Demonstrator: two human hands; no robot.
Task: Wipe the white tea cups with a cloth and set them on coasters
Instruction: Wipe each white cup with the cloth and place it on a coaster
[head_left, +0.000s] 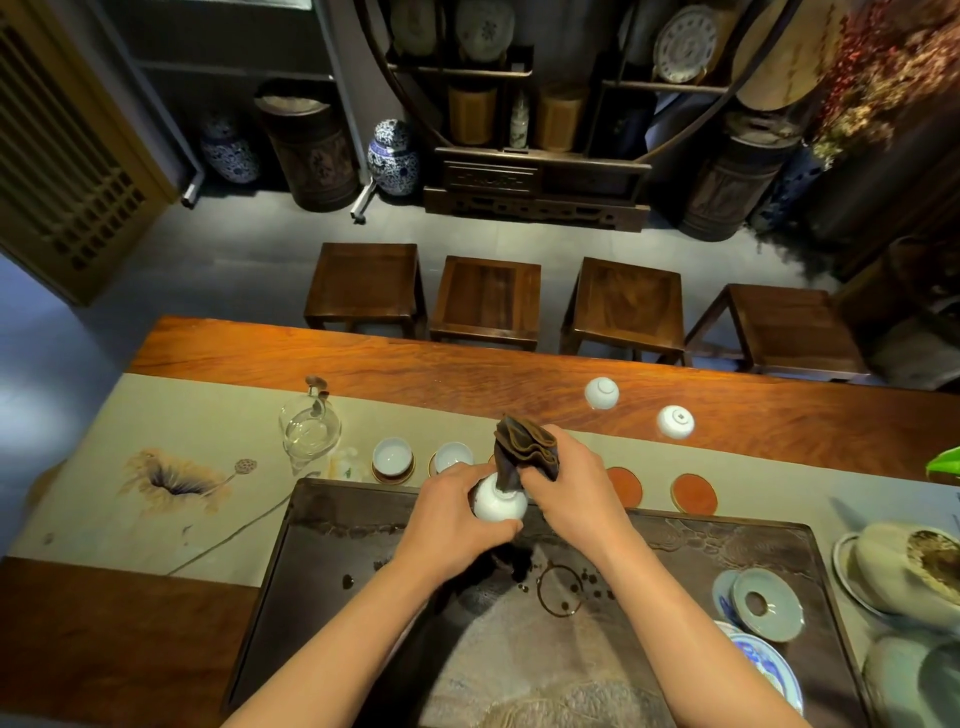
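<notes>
Hands' grip holds cup (497, 501) and cloth (524, 449); glass pitcher (310, 428), coasters (693, 493) nearby.

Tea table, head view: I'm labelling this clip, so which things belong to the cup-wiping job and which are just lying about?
Job: held cup in left hand; brown cloth in right hand; two upturned cups; two cups on coasters; empty coasters.

Lying about: glass pitcher; tea tray; saucer with hole; stools.
</notes>
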